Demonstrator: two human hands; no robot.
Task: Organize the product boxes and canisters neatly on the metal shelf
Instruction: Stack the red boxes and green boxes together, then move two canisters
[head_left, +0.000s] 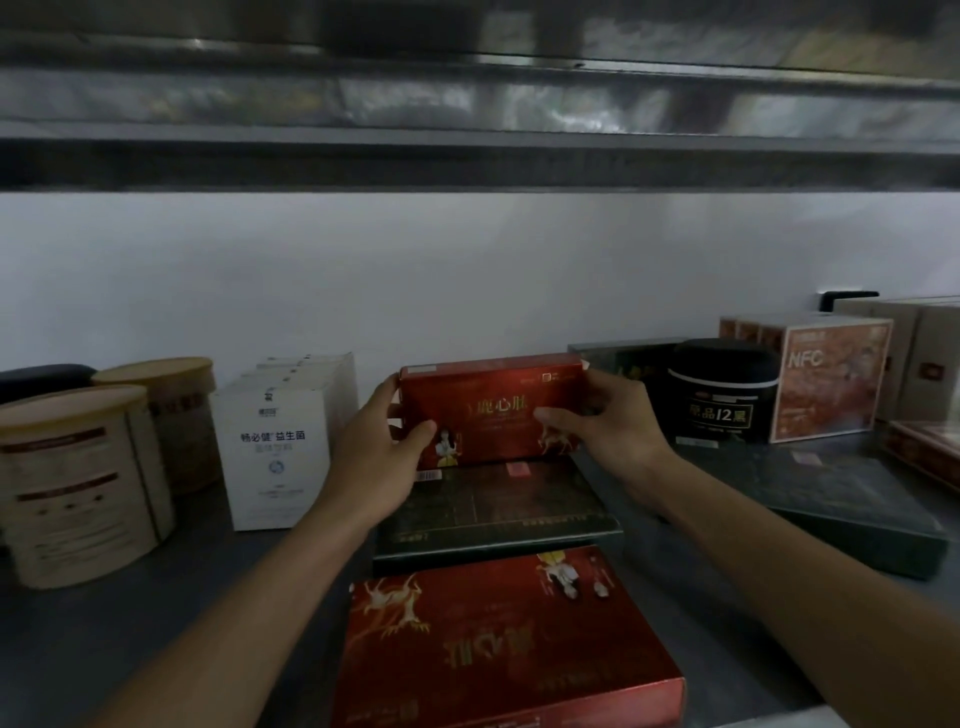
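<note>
Two tan canisters (78, 483) stand at the far left of the metal shelf (260, 597), with a row of white boxes (275, 447) just beside them. Neither is in your way, but your left forearm passes close to the white boxes, so a wide swing of the elbow could knock the front one over.

Your left hand (384, 452) grips the left end of the red box (493, 410), thumb on its front face. Your right hand (608, 421) grips the right end the same way. You hold the red box upright on its long edge, over the back part of a flat dark box (498, 509). I cannot tell whether it rests there or hangs just above.

Stood on that narrow edge, it may tip forward once you let go. It would then drop onto the second red box (509, 644), which lies flat near the front of the shelf and could slide off if struck.

To the right, a black canister (722, 395) sits near your right knuckles. Pushing the red box sideways could shove the black canister into the orange box (826, 379) just beside it.
</note>
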